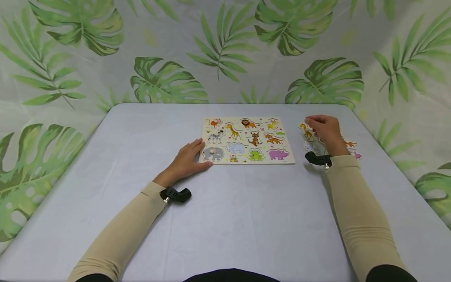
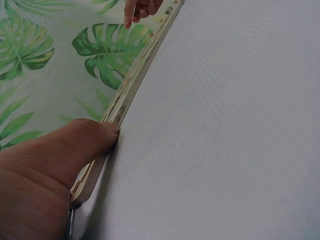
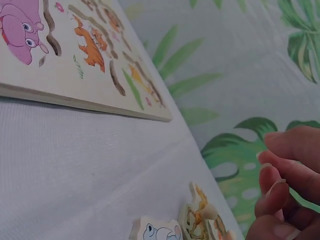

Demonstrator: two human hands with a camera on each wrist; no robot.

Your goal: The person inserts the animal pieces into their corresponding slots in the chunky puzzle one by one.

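A wooden animal puzzle board lies on the table; its elephant at the front left has a small knob. My left hand rests at the board's front left corner, fingers along the left edge and thumb pressed to the front edge. Over a cluster of loose puzzle pieces hovers my right hand, fingers bent and nothing visible between them in the right wrist view. Beside it lie a giraffe piece with a knob and a blue-grey animal piece. My right hand hides part of the cluster.
A white cloth covers the table. Behind it hangs a leaf-printed curtain. Black wrist cameras sit on both wrists, the left one above the cloth and the right one close to the loose pieces.
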